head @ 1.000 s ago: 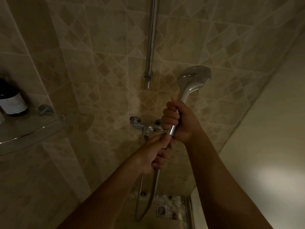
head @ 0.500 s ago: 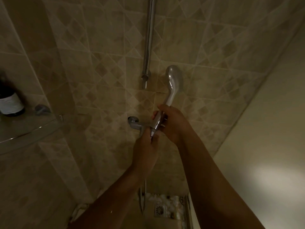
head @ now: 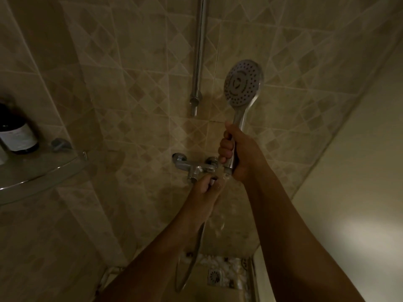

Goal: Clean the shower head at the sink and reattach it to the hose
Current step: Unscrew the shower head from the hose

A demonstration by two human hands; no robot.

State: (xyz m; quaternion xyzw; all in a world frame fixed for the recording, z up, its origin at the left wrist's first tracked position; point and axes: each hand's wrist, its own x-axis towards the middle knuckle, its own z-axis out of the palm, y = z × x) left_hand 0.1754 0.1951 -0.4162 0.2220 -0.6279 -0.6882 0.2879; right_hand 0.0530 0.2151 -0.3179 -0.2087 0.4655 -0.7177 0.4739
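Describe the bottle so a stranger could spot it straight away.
Look to the tiled wall, left side, where a glass corner shelf sticks out. The bottle stands upright on it, near the picture's left edge. It is dark with a pale label, unlike the shiny metal tap and shower head.

- A glass corner shelf [head: 43,178] with a metal-edged curved front is fixed to the tiled wall at the left, held by a small metal bracket [head: 60,143] at the back.
- A dark bottle [head: 18,136] with a pale label stands upright on the shelf, near its back corner and left of the bracket.
- A pale shape sits at the frame's left edge beside the bottle; it is too cropped to identify.
- The floor [head: 231,265] below is laid with light pebbles.
- A square drain grate [head: 214,277] is set flush into the floor.
- The hose [head: 196,251] loops down low towards the floor; whether it touches is unclear.
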